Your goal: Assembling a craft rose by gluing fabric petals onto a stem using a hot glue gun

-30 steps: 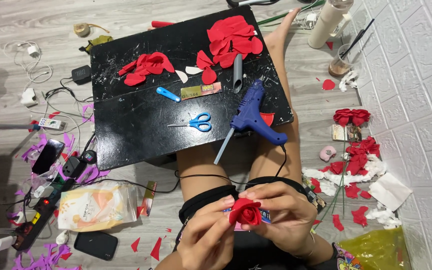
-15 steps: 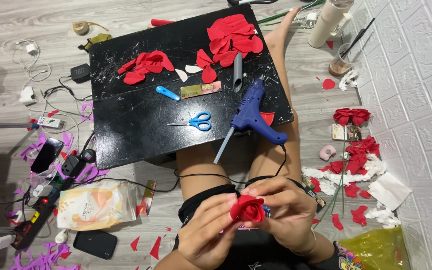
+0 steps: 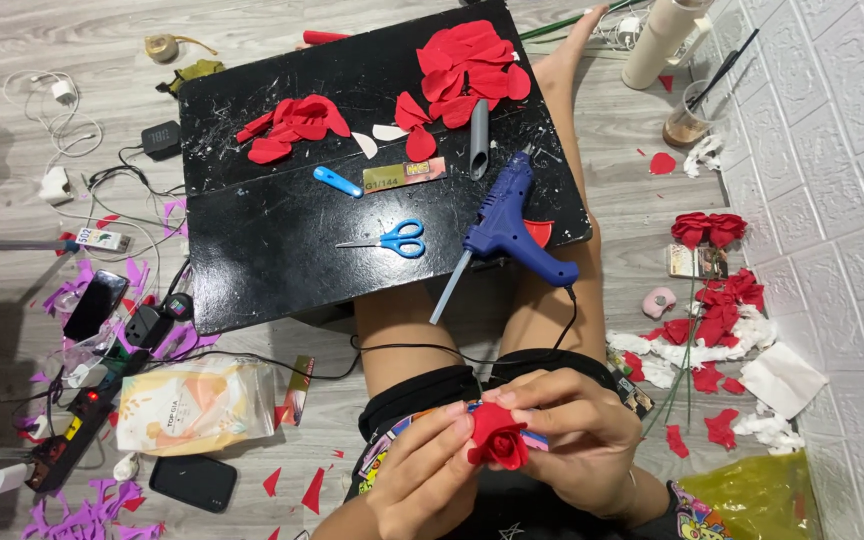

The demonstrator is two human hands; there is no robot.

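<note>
A small red foam rose [image 3: 498, 437] sits between both hands over my lap. My left hand [image 3: 422, 480] cups it from the left with fingers pressed on its petals. My right hand [image 3: 572, 440] wraps around it from the right, thumb and fingertips on the bloom. On the black board [image 3: 252, 240] ahead lie a blue glue gun [image 3: 512, 225], blue-handled scissors [image 3: 397, 239], a blue craft knife [image 3: 337, 182], a grey tube [image 3: 479, 139] and two piles of red petals [image 3: 467, 65] [image 3: 290, 124].
Finished red roses [image 3: 707, 228] and red and white scraps lie on the floor at right by the white wall. A yellow bag [image 3: 752, 495] sits at lower right. At left are cables, a power strip [image 3: 72, 430], phones, a snack pouch [image 3: 192, 405] and purple scraps.
Both hands shifted slightly on the rose, with the fingers of the right hand closing further around it. Nothing on the board moved.
</note>
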